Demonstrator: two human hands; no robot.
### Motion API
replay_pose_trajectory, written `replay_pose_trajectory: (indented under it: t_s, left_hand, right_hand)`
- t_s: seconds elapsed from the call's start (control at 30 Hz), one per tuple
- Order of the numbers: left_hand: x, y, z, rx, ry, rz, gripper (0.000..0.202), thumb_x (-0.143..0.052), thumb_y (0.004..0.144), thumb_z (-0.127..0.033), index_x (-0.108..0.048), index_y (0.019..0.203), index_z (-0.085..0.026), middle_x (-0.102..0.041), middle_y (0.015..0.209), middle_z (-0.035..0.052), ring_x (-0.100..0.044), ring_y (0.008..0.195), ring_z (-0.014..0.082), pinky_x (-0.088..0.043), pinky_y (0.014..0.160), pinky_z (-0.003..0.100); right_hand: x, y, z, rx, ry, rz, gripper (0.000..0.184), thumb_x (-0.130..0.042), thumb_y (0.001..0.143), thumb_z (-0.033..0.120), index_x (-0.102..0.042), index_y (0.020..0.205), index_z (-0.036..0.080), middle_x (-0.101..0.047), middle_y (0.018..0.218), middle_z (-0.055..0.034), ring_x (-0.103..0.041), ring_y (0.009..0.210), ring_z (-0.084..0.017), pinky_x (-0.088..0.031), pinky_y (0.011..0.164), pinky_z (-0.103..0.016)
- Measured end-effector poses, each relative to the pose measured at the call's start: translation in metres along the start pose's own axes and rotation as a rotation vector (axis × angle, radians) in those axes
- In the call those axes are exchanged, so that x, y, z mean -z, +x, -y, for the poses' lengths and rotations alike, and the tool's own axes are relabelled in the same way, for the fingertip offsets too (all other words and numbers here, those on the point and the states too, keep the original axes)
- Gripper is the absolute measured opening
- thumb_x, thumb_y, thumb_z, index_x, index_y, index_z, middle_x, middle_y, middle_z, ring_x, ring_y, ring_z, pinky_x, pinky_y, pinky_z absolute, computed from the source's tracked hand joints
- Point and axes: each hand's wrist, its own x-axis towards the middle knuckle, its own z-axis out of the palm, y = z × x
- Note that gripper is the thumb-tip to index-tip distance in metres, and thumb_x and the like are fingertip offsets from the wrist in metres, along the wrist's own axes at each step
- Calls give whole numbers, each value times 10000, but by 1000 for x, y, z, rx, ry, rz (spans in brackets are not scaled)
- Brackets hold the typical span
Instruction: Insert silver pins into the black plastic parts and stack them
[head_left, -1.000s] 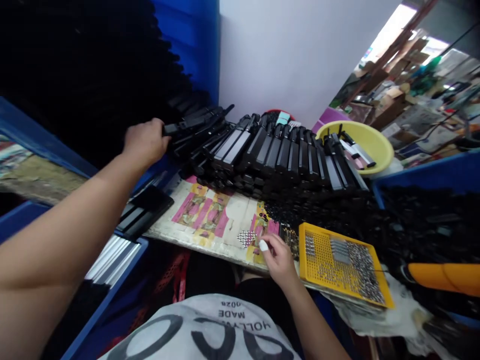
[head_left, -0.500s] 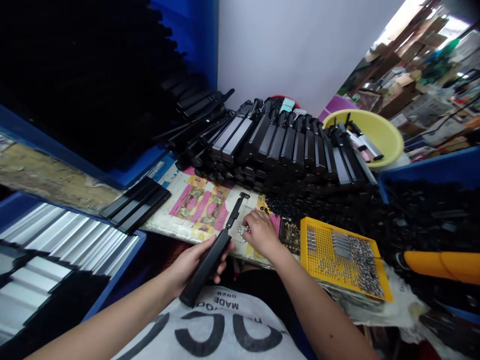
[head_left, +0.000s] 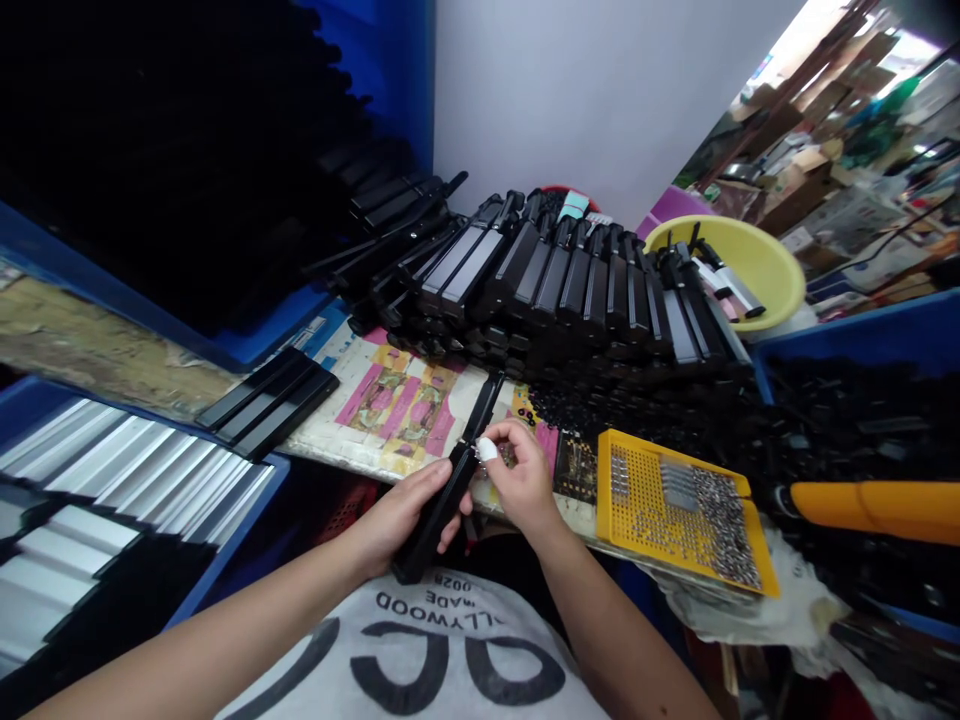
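My left hand (head_left: 409,510) grips a long black plastic part (head_left: 450,480) by its lower end, tilted up toward the bench. My right hand (head_left: 517,470) is pinched at the part's middle, fingertips pressed together on something too small to make out. Both hands hover at the near edge of the paper-covered bench (head_left: 397,410). A patch of small shiny pieces lies on the bench just under my right hand.
A long row of stacked black parts (head_left: 570,290) fills the bench's back. A yellow perforated tray (head_left: 679,510) of small metal screws sits to the right, an orange-handled tool (head_left: 877,505) beyond it. A yellow basin (head_left: 742,270), blue bins (head_left: 862,345) and flat black strips (head_left: 270,400) surround the bench.
My left hand came back from the stack at the left with a black part and brought it to the bench's near edge. My right hand left the bench surface and pinched onto the part.
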Motion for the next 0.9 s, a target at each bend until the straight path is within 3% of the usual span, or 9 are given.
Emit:
replay_pose_trajectory:
  t_s: [0.13, 0.23, 0.3, 0.4, 0.47, 0.57, 0.67, 0.77, 0.9]
  left_hand:
    - [-1, 1, 0, -91, 131, 78, 333, -434, 865, -468, -548, 852, -155, -603, 751, 37, -488, 452, 78, -391, 422, 201]
    - [-3, 1, -6, -16, 185, 131, 394, -401, 863, -505, -571, 833, -151, -588, 693, 33, -477, 448, 88, -395, 420, 210]
    - [-3, -3, -12, 11, 263, 91, 372, -460, 837, -503, -591, 965, -179, -627, 823, 59, -536, 535, 118, -436, 464, 228]
    - [1, -16, -21, -153, 493, -76, 448, -662, 728, -394, -571, 1148, -265, -579, 1154, 75, -591, 815, 178, -470, 578, 223]
    - [5, -25, -25, -187, 561, -113, 474, -683, 714, -354, -572, 1170, -285, -583, 1154, 75, -585, 771, 164, -435, 513, 197]
    - [9, -32, -29, 22, 440, 22, 441, -586, 789, -402, -530, 1208, -278, -641, 917, 64, -463, 453, 74, -283, 357, 174]
    - [6, -33, -31, 181, 393, 148, 433, -581, 795, -409, -537, 1190, -238, -639, 824, 48, -364, 368, 20, -211, 347, 156]
    - [-3, -31, -28, 228, 425, 122, 453, -593, 784, -423, -545, 1192, -232, -634, 787, 37, -369, 370, 17, -209, 352, 153]
    - [-19, -26, -19, 213, 458, 82, 500, -600, 771, -442, -535, 1223, -238, -630, 761, 26, -366, 365, 26, -216, 346, 164]
  right_hand:
    - [-7, -6, -5, -221, 408, 48, 222, -549, 796, 371, -528, 963, 227, -600, 876, -31, -578, 825, -160, -480, 736, -297]
    - [-11, -12, -7, -354, 664, 176, 340, -530, 809, 410, -499, 1101, 240, -632, 969, -56, -612, 869, -184, -509, 743, -335]
    - [-8, -15, -9, -373, 698, 134, 353, -583, 780, 417, -518, 1074, 233, -646, 984, -60, -622, 887, -196, -512, 768, -352]
    - [15, -13, -17, -366, 609, 41, 442, -676, 695, 457, -539, 1045, 223, -663, 1009, -68, -623, 938, -217, -496, 834, -373]
    - [41, -5, -23, -360, 522, 45, 502, -604, 699, 589, -569, 1016, 201, -669, 1020, -96, -628, 943, -239, -488, 850, -401]
    - [78, 12, -24, -311, 451, 39, 668, -264, 780, 730, -611, 929, 180, -682, 977, -117, -635, 941, -244, -472, 874, -430]
    - [95, 29, -16, -230, 434, 54, 751, -101, 801, 724, -621, 879, 187, -692, 911, -94, -642, 930, -215, -455, 901, -417]
    - [86, 33, -7, -198, 437, 117, 741, -118, 797, 730, -620, 862, 188, -691, 887, -80, -646, 900, -200, -456, 891, -399]
    - [47, 12, -10, -201, 436, 164, 626, -248, 820, 682, -621, 866, 181, -683, 893, -68, -633, 880, -185, -469, 850, -349]
